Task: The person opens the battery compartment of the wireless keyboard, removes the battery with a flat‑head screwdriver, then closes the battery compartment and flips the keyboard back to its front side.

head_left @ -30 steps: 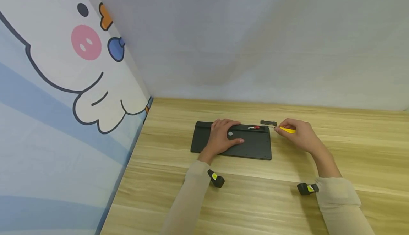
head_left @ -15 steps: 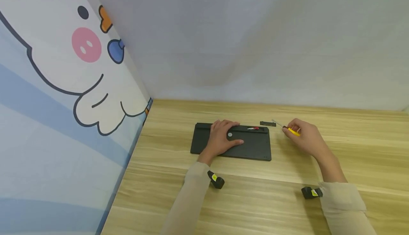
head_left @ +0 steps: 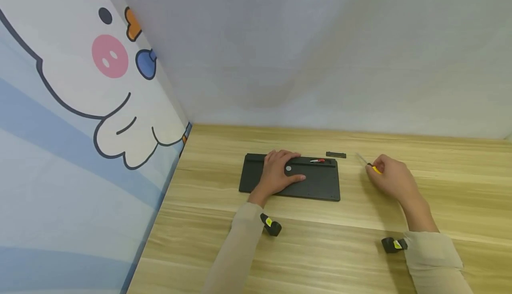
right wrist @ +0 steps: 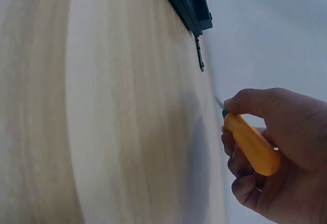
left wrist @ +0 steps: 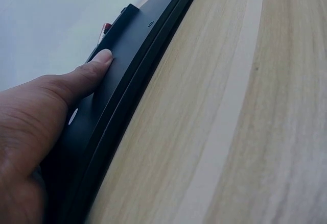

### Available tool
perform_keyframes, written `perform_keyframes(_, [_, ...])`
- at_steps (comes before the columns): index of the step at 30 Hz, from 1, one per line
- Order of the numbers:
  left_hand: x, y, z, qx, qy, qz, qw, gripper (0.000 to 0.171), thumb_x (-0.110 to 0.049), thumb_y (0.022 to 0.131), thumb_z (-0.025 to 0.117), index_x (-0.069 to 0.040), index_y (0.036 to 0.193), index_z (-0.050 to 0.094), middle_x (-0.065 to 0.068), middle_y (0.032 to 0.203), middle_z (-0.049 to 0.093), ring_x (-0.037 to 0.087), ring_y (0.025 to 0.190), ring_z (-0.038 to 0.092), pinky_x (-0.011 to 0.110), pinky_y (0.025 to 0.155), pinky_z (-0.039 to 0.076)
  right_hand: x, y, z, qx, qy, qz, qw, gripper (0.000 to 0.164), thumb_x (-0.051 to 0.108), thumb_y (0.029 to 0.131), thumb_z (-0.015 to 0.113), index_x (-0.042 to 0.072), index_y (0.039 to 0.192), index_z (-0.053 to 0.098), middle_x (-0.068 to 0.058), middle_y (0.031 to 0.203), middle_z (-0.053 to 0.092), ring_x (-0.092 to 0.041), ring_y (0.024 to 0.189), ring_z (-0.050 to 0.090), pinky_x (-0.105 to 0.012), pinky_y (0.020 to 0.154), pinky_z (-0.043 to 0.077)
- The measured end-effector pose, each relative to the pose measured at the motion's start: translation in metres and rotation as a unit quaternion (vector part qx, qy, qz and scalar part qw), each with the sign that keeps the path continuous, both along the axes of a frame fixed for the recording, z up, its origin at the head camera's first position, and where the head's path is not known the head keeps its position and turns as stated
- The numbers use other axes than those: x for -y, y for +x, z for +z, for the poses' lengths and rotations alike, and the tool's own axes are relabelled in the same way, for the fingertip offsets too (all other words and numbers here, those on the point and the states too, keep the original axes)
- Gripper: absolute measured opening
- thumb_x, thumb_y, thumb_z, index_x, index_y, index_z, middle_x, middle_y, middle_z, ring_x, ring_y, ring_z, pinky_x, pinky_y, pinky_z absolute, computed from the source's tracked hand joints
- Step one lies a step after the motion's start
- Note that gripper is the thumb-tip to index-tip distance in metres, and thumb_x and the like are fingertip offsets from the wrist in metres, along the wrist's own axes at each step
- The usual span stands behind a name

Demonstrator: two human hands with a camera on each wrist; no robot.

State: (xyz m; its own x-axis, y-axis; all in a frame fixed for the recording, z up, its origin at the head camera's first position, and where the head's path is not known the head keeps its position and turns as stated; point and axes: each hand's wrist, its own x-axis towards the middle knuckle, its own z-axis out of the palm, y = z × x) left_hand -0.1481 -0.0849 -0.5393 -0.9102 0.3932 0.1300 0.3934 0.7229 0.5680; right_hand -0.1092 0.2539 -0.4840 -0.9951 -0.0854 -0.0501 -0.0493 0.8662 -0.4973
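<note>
Left hand (head_left: 276, 172) spreads over the black keyboard (head_left: 320, 183), right hand (head_left: 394, 179) pinches the yellow screwdriver (right wrist: 254, 146); a careless leftward sweep could knock the small black strip (head_left: 336, 155), perhaps a cover, away.

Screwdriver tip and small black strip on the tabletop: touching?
Apart. The head view shows tabletop between the screwdriver tip and the nearer end of the black strip.

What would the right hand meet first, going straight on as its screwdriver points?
The screwdriver leads, probably meeting the small black strip or the tabletop just past it; depth is unclear.
</note>
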Motion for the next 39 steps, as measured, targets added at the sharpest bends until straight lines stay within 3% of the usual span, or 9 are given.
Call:
perform_keyframes(10, [-0.0009,-0.0009,0.0012,0.001,0.002,-0.001,1.0,0.069,-0.051,0.085,0.08,-0.028,0.145,0.056,-0.001,0.14,0.06,0.02,0.138,0.052,0.048,0.132,0.017,-0.007,0.0031,-0.0001,0.024,0.029,-0.014,0.999,0.04,0.035,0.099,0.063,-0.005,0.101,0.062,-0.019,0.09,0.068,-0.029,0.074,0.063,-0.034,0.058,0.047])
perform_keyframes(20, [-0.0021,-0.0004,0.0031,0.005,0.007,-0.002,1.0,0.069,-0.05,0.085,0.08,-0.028,0.146,0.056,-0.001,0.14,0.06,0.021,0.138,0.052,0.047,0.132,0.016,-0.0102,0.0043,-0.0013,0.046,0.038,-0.013,0.998,0.046,0.04,0.098,0.065,-0.006,0.101,0.062,-0.024,0.096,0.072,-0.032,0.078,0.068,-0.038,0.061,0.052])
perform_keyframes(25, [-0.0027,-0.0004,0.0047,0.006,0.007,-0.004,0.9999,0.069,-0.05,0.085,0.08,-0.028,0.146,0.055,0.0,0.14,0.06,0.021,0.138,0.052,0.048,0.132,0.016,-0.0105,0.0052,-0.0003,0.051,0.033,-0.013,0.998,0.046,0.039,0.099,0.065,-0.007,0.102,0.061,-0.024,0.096,0.071,-0.029,0.076,0.066,-0.036,0.061,0.051])
perform_keyframes(31, [-0.0024,-0.0013,0.0038,0.004,0.008,-0.005,0.9999,0.069,-0.05,0.086,0.079,-0.028,0.146,0.055,0.0,0.14,0.06,0.021,0.138,0.052,0.048,0.132,0.015,-0.0103,0.0063,0.0003,0.053,0.012,-0.017,0.998,0.046,0.038,0.1,0.063,-0.008,0.105,0.06,-0.029,0.101,0.071,-0.032,0.079,0.068,-0.041,0.066,0.055])
perform_keyframes(39, [-0.0013,-0.0035,0.004,0.004,0.003,-0.005,1.0,0.069,-0.051,0.086,0.079,-0.028,0.146,0.055,0.0,0.14,0.06,0.021,0.138,0.052,0.048,0.132,0.016,-0.0073,0.0027,0.0001,0.022,-0.003,-0.023,0.999,0.047,0.037,0.101,0.061,-0.008,0.115,0.057,-0.024,0.093,0.067,-0.026,0.072,0.062,-0.031,0.06,0.048])
